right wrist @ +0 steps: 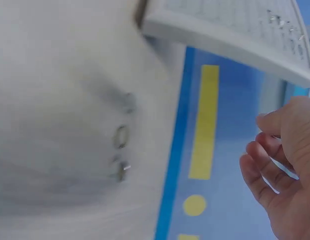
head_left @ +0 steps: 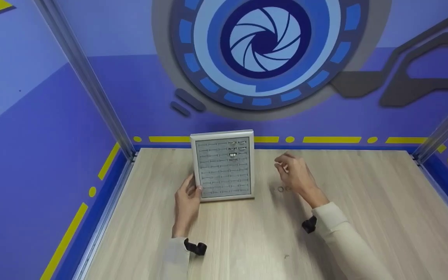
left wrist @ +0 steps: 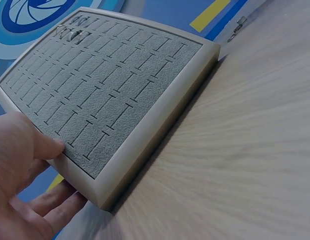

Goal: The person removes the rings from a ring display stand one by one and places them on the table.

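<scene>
A ring display tray [head_left: 224,171] with a pale frame and a grey slotted pad stands tilted back on the table. Several silver rings [head_left: 233,154] sit in its upper right slots, and they show at the far end in the left wrist view. My left hand [head_left: 187,204] grips the tray's lower left edge, with the thumb [left wrist: 47,147] on the front and fingers behind. To the right of the tray, my right hand [head_left: 296,175] hovers above the table, fingers loosely bent and nothing visible between them. Below it lie a few loose rings [right wrist: 121,136], blurred in the right wrist view.
The wooden table [head_left: 364,202] ends at a blue printed back wall [head_left: 130,97] just behind the tray. Metal posts [head_left: 91,77] stand at the corners. A small faint mark or item [head_left: 286,256] lies near the front of the table.
</scene>
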A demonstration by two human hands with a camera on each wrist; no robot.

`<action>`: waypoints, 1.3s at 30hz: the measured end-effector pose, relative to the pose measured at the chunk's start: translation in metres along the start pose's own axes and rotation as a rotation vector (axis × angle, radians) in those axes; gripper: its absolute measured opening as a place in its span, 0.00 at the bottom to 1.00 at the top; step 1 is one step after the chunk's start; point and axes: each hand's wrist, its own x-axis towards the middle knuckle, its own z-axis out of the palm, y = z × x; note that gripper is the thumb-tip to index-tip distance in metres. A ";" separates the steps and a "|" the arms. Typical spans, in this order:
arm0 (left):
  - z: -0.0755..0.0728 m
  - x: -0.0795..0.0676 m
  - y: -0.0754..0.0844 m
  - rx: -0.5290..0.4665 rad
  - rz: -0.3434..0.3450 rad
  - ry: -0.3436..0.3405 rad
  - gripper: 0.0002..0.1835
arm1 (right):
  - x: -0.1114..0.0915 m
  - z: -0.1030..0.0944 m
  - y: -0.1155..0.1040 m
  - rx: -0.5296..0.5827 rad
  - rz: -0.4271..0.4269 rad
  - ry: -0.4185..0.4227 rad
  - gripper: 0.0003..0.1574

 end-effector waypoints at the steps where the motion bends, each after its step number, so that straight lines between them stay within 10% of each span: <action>1: 0.000 0.000 0.000 0.004 0.000 0.001 0.31 | 0.005 0.000 -0.004 0.005 -0.014 0.011 0.06; 39: 0.000 0.000 -0.005 0.044 0.047 -0.004 0.30 | 0.062 0.046 -0.081 -0.063 -0.188 0.147 0.04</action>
